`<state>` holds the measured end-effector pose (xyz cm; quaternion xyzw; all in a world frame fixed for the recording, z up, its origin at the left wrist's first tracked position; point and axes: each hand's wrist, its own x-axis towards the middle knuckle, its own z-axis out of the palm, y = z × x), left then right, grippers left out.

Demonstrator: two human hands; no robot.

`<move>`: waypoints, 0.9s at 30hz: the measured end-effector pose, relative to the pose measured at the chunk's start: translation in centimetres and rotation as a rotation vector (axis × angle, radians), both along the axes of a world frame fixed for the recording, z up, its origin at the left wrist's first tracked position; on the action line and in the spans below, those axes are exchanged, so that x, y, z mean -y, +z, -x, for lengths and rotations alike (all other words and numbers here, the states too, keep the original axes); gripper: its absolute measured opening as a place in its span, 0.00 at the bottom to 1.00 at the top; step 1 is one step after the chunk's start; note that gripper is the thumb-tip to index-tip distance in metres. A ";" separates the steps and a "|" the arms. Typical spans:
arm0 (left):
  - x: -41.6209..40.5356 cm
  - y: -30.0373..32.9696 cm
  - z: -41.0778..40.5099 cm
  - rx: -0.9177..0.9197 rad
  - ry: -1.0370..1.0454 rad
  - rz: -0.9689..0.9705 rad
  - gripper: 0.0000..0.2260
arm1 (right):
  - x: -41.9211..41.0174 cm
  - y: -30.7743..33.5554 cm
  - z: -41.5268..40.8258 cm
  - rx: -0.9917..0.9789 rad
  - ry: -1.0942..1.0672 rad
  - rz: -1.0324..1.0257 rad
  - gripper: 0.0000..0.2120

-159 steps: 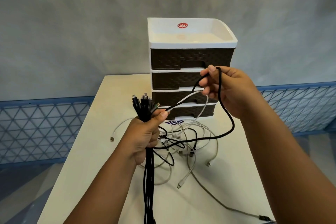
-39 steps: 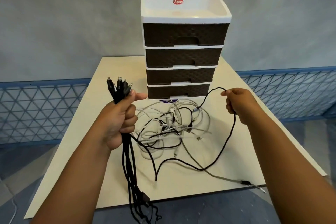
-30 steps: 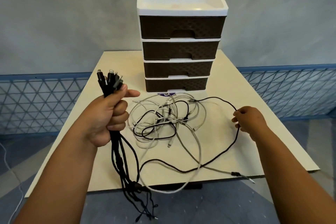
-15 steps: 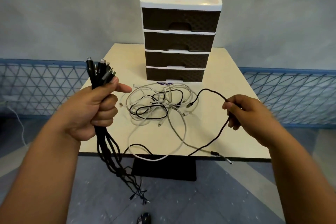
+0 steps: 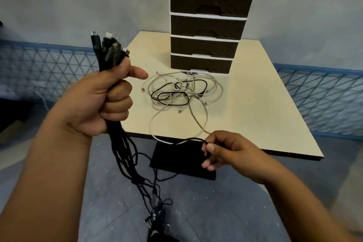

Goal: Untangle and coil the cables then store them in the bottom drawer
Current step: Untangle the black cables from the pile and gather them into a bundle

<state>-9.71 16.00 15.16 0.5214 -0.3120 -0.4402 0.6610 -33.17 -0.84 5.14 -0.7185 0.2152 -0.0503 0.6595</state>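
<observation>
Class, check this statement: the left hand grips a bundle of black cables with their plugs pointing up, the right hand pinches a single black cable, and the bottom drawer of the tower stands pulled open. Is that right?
One detail is wrong. The head view shows the bottom drawer shut, flush with the drawers above it. The rest stands: the left hand grips the bundle of black cables, plugs up, and the right hand pinches a single black cable.

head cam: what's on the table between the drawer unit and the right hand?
In the head view, the tangle of white and black cables lies on the table, between the drawer unit and the right hand.
</observation>
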 end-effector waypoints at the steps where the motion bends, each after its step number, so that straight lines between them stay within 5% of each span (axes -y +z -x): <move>1: 0.3 0.0 0.4 0.010 0.001 -0.006 0.15 | -0.4 -1.4 -0.6 -0.030 -0.050 -0.026 0.09; 4: 1.3 -0.4 1.6 0.023 -0.023 -0.023 0.13 | -1.1 -5.0 -2.4 -0.146 -0.134 -0.025 0.07; 13: 3.0 -0.7 3.9 -0.035 -0.054 -0.020 0.14 | -2.6 -6.1 -3.7 -0.364 0.123 0.393 0.08; 17: 3.5 -0.6 4.9 -0.078 -0.031 0.002 0.18 | -2.9 -3.5 -4.0 -0.368 0.159 0.790 0.11; 22: 4.3 -0.3 6.2 -0.137 -0.036 0.050 0.23 | -4.5 -0.1 -3.5 0.124 0.200 0.076 0.23; 26: 5.0 0.3 7.0 -0.161 -0.058 0.128 0.24 | -6.3 -1.1 -4.4 0.230 0.080 -0.009 0.05; 27: 5.1 0.5 7.0 -0.164 -0.048 0.147 0.24 | -6.6 -1.8 -4.6 0.218 0.041 0.013 0.08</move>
